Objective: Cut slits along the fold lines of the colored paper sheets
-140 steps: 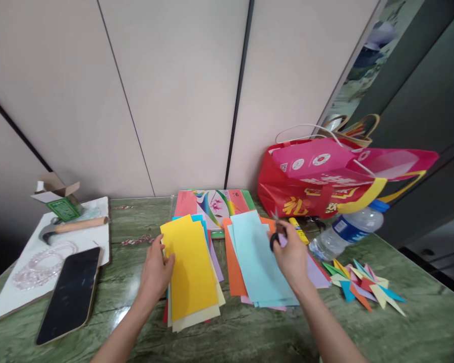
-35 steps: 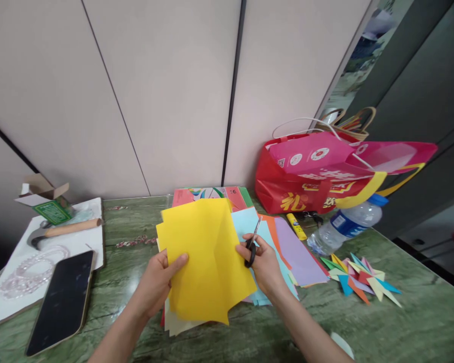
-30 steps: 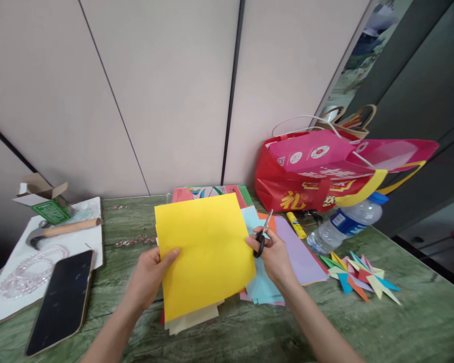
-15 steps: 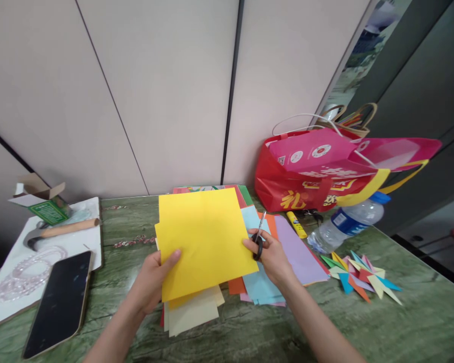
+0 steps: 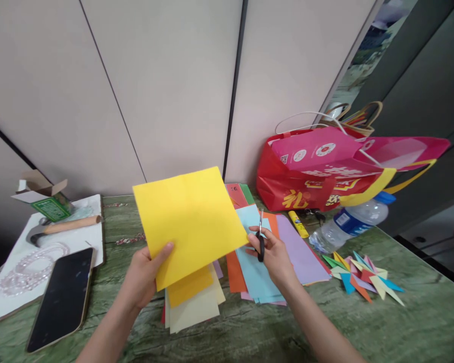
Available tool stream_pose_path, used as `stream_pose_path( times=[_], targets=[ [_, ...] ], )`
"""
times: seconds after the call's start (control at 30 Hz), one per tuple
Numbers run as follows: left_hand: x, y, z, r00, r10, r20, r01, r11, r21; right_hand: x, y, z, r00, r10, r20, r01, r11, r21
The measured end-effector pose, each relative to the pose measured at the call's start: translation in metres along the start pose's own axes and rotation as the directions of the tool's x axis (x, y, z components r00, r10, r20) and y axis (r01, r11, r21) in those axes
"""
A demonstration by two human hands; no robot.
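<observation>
My left hand (image 5: 146,275) pinches the lower left edge of a large yellow sheet (image 5: 191,222), thumb on top. The sheet is held tilted above the table. Black-handled scissors (image 5: 261,244) are held in my right hand (image 5: 272,254), blades pointing up, beside the sheet's right corner. Under the yellow sheet lies a stack of cream and darker yellow papers (image 5: 194,312), partly hidden by it. Light blue paper (image 5: 255,272), orange paper (image 5: 234,272) and purple paper (image 5: 302,252) are spread beneath and beside my right hand.
At the left are a phone (image 5: 62,300), a hammer (image 5: 64,227), beads (image 5: 30,275) and a green box (image 5: 47,204) . At the right are a red bag (image 5: 272,176), a glue stick (image 5: 298,224), a bottle (image 5: 350,222) and a folded paper star (image 5: 365,277).
The yellow sheet has moved left and up and turned, showing more of the papers below. Its right corner has moved away from the scissors, which remain in my right hand.
</observation>
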State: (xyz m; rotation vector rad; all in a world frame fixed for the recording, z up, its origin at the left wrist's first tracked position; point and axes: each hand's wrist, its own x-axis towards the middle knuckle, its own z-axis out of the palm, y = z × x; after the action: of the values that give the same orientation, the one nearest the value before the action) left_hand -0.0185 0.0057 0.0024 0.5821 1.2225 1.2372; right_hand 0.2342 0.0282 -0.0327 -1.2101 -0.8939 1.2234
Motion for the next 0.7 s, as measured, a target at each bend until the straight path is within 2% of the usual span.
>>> stream_pose_path(
  times=[0.07, 0.13, 0.23, 0.3, 0.33, 0.5, 0.7],
  targets=[
    [0.0, 0.006, -0.001, 0.987, 0.085, -0.138, -0.091, 0.995, -0.038, -0.014, -0.005, 0.011, 0.994, -0.013, 0.107, 0.016, 0.999, -0.035],
    [0.0, 0.012, 0.0, 0.961, 0.133, -0.24, -0.15, 0.987, -0.051, -0.033, -0.007, 0.025, 0.957, 0.017, 0.289, -0.01, 1.0, -0.025],
    [-0.002, 0.016, 0.002, 0.927, 0.177, -0.331, -0.205, 0.977, -0.052, -0.058, -0.002, 0.043, 0.807, 0.164, 0.567, -0.163, 0.985, -0.053],
    [-0.004, 0.016, 0.004, 0.926, 0.185, -0.329, -0.209, 0.977, -0.04, -0.069, 0.003, 0.049, 0.724, 0.217, 0.655, -0.225, 0.972, -0.074],
    [-0.005, 0.015, 0.006, 0.929, 0.184, -0.32, -0.204, 0.979, -0.029, -0.071, 0.004, 0.05, 0.708, 0.233, 0.666, -0.243, 0.967, -0.08],
    [-0.012, 0.008, 0.012, 0.938, 0.171, -0.302, -0.171, 0.985, 0.028, -0.07, 0.005, 0.049, 0.714, 0.258, 0.651, -0.301, 0.953, -0.048],
    [-0.018, 0.002, 0.014, 0.954, 0.193, -0.23, -0.171, 0.979, 0.115, -0.071, -0.002, 0.049, 0.709, 0.251, 0.659, -0.345, 0.939, 0.013]
  ],
)
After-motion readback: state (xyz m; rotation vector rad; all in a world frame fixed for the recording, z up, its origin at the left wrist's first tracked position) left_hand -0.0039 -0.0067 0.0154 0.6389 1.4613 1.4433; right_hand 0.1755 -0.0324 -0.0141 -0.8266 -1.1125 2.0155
